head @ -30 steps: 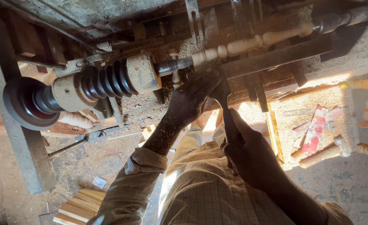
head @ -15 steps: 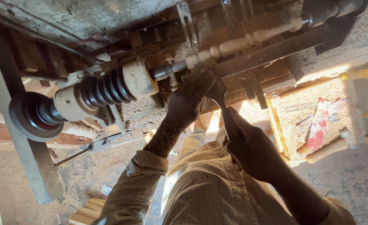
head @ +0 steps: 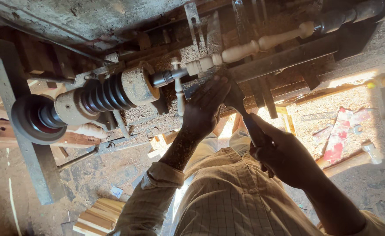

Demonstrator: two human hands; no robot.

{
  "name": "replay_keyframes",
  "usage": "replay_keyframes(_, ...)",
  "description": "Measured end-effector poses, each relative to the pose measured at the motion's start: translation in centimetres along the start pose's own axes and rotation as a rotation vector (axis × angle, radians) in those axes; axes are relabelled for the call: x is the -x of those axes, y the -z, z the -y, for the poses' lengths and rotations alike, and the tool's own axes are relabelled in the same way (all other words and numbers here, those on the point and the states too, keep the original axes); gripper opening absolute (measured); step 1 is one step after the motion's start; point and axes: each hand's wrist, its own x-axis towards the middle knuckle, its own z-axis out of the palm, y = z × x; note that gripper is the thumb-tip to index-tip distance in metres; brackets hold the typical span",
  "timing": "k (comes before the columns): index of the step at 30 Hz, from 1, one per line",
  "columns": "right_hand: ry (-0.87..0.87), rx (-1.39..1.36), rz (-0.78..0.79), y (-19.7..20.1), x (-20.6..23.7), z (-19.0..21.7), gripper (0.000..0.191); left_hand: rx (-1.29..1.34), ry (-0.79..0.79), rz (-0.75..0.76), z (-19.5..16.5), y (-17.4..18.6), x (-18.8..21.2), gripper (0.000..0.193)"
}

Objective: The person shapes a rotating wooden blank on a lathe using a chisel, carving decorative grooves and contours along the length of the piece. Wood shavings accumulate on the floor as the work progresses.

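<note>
Workpiece: a pale turned wooden spindle (head: 245,49) mounted lengthwise in a wood lathe, running from the chuck end at centre frame up towards the upper right; its surface carries beads and tapers.
Tool: a dark-handled turning chisel (head: 245,116) angled from the lower right up to the spindle; its tip is hidden behind the left hand.
Left hand: the left hand (head: 205,107) lies directly below the spindle, fingers stretched up over the front of the chisel and the rest bar; whether the fingertips touch the wood cannot be told.
Right hand: the right hand (head: 284,153) is closed in a fist around the chisel handle, lower and to the right of the spindle, well apart from it.
Tool rest: a long dark metal bar (head: 288,59) runs parallel to and just below the spindle.
Drive side: a stepped pulley (head: 105,94) with dark grooves and a large dark wheel (head: 35,120) sit on the same axis, left of the spindle.
Surroundings: sawdust (head: 314,118) covers the lathe bed and ground; short pale wood pieces (head: 98,216) lie at lower left.
Clothing: a checked shirt (head: 227,201) with rolled sleeves.
</note>
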Motion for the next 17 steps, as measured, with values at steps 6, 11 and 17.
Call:
replay_keyframes(6, -0.035, 0.089, 0.083, 4.0, -1.4, -0.4, 0.065, -0.061, 0.096, -0.078, -1.7, -2.1, -0.6, 0.044)
replay_keyframes(11, -0.148, 0.145, 0.127, 8.1, -2.9, -0.3, 0.073, -0.114, 0.201, -0.137, -3.5, -3.6, -1.1, 0.044)
replay_keyframes(17, -0.179, 0.413, 0.286, 14.5, -8.0, -2.9, 0.078, -0.163, 0.250, -0.147, -4.4, -6.8, -0.9, 0.043)
